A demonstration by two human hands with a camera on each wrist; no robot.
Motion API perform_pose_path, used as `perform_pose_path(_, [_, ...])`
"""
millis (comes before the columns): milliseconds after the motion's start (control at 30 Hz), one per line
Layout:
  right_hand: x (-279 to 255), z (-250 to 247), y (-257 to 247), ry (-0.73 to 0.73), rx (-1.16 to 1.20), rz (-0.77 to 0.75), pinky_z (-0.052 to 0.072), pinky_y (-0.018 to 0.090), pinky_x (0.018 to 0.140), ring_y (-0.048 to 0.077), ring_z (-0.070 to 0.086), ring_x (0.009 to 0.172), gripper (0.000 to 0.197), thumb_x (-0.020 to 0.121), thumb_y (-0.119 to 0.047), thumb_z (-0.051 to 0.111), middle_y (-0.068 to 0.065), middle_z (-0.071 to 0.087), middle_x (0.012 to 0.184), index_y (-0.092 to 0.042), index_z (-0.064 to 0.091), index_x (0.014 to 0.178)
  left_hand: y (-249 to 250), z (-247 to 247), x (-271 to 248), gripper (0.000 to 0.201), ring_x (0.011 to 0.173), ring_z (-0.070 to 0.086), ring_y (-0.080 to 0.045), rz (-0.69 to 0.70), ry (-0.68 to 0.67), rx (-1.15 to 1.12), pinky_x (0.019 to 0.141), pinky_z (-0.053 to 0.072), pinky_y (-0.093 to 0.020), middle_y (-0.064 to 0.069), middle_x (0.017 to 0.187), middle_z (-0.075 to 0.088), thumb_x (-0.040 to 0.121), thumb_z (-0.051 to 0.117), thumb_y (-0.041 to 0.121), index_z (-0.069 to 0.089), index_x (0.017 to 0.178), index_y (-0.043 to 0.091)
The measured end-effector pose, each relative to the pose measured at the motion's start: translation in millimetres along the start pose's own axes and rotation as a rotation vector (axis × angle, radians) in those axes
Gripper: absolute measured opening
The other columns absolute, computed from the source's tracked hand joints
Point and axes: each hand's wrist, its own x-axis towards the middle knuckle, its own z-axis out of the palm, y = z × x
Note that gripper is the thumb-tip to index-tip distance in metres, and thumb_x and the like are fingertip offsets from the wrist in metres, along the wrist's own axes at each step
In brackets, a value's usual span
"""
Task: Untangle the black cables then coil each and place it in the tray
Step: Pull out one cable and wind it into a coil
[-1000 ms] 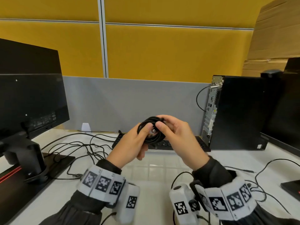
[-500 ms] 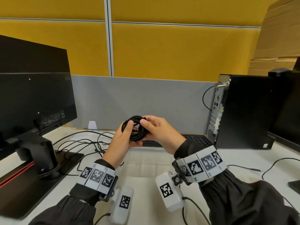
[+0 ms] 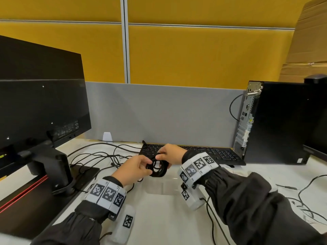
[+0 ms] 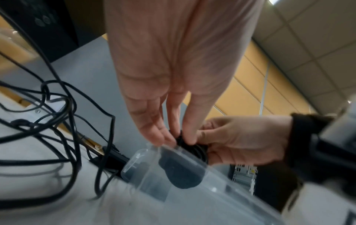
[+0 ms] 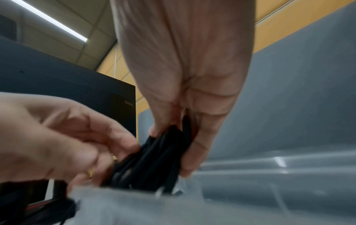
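Both hands' grip was pinched on the coiled black cable (image 3: 157, 167): left hand (image 3: 135, 167), right hand (image 3: 170, 155), just above the clear tray (image 4: 192, 179). Best lower it flat, releasing both sides together so loops don't spring.

Monitor (image 3: 40, 103) left; computer tower (image 3: 276, 124) right; keyboard (image 3: 212, 153) between (behind tray (image 3: 159, 189)); loose cables (image 3: 99, 156) beside monitor

An office. A white desk (image 3: 159, 218) with a black computer screen (image 3: 40, 103) on the left, a black keyboard (image 3: 212, 152) at the back, and a tall black computer box (image 3: 276, 124) on the right. Loose black wires (image 3: 99, 156) lying beside the screen. Gray and yellow divider walls (image 3: 177, 68) behind. Brown cardboard (image 3: 309, 41) in the corner.
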Motion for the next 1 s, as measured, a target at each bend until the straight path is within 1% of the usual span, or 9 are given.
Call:
perform_pose_path(67, [4,-4,-8,-0.063,-0.116,-0.007,0.05,0.038,0.089,0.031,0.064,0.096,0.035,0.098,-0.026,0.048,0.02,0.065,0.113,0.0,0.06,0.116,-2,0,3,0.047,0.077,0.058,-0.01,-0.008,0.041,0.023,0.071,0.046,-0.016,-0.003,0.091,0.062,0.082,0.068,0.008,0.049,0.124,0.011])
perform_pose_path(167, [9,-8,-15,-0.144,-0.173,-0.017,0.047,0.04,0.096,0.035,0.061,0.106,0.036,0.098,-0.026,0.047,0.022,0.064,0.115,0.001,0.06,0.118,0,0,4,0.056,0.079,0.054,-0.007,0.012,0.047,0.189,0.062,0.037,-0.009,0.0,0.097,0.058,0.081,0.069,0.013,0.044,0.131,0.015])
perform_pose_path(300, [12,-6,-17,-0.214,-0.258,-0.04,0.044,0.036,0.093,0.033,0.062,0.099,0.037,0.099,-0.025,0.045,0.021,0.063,0.116,0.002,0.059,0.119,1,-1,5,0.05,0.094,0.056,-0.014,0.044,0.04,0.298,0.067,0.038,-0.013,-0.002,0.11,0.052,0.079,0.073,0.018,0.055,0.126,0.016])
perform_pose_path(433, [16,-2,-15,-0.19,-0.259,-0.073,0.04,0.019,0.063,0.018,0.052,0.066,0.036,0.099,-0.024,0.045,0.024,0.064,0.113,0.004,0.06,0.116,3,0,7,0.046,0.086,0.054,-0.008,0.038,0.021,0.292,0.06,0.035,-0.005,0.002,0.101,0.057,0.078,0.074,0.015,0.058,0.122,0.016])
perform_pose_path(567, [17,9,-11,-0.143,-0.233,-0.056,0.035,0.016,0.059,0.017,0.05,0.072,0.035,0.1,-0.022,0.042,0.021,0.062,0.117,0.002,0.056,0.122,8,3,8,0.047,0.084,0.053,-0.007,-0.005,0.037,0.296,0.07,0.038,-0.013,0.004,0.096,0.057,0.078,0.074,0.017,0.057,0.122,0.016])
perform_pose_path(633, [19,16,-10,-0.131,-0.184,-0.045,0.041,0.023,0.066,0.016,0.05,0.071,0.035,0.101,-0.019,0.038,0.021,0.062,0.118,0.004,0.054,0.122,9,5,8,0.045,0.084,0.054,-0.009,-0.025,0.056,0.297,0.075,0.041,-0.018,0.003,0.093,0.057,0.078,0.074,0.018,0.057,0.12,0.016])
perform_pose_path(733, [23,26,-7,-0.108,-0.119,-0.001,0.043,0.031,0.08,0.022,0.055,0.091,0.032,0.101,-0.015,0.037,0.02,0.061,0.119,0.003,0.048,0.124,11,9,9,0.044,0.082,0.055,-0.012,-0.053,0.065,0.293,0.075,0.045,-0.021,-0.001,0.092,0.059,0.077,0.075,0.016,0.056,0.116,0.013])
perform_pose_path(833, [25,34,-2,-0.07,-0.071,0.027,0.039,0.026,0.065,0.023,0.05,0.091,0.031,0.1,-0.014,0.038,0.017,0.06,0.112,0.001,0.044,0.126,11,12,11,0.049,0.085,0.055,-0.014,-0.05,0.067,0.286,0.076,0.046,-0.022,-0.004,0.103,0.059,0.076,0.076,0.015,0.052,0.119,0.012])
perform_pose_path(1000, [20,43,0,0.015,-0.079,0.096,0.033,0.041,0.102,0.036,0.038,0.126,0.037,0.1,-0.017,0.034,0.02,0.042,0.135,-0.005,0.038,0.135,12,15,16,0.03,0.084,0.043,-0.012,0.08,0.082,0.433,0.065,0.031,-0.018,0.001,0.099,0.042,0.084,0.066,0.017,0.056,0.112,0.016])
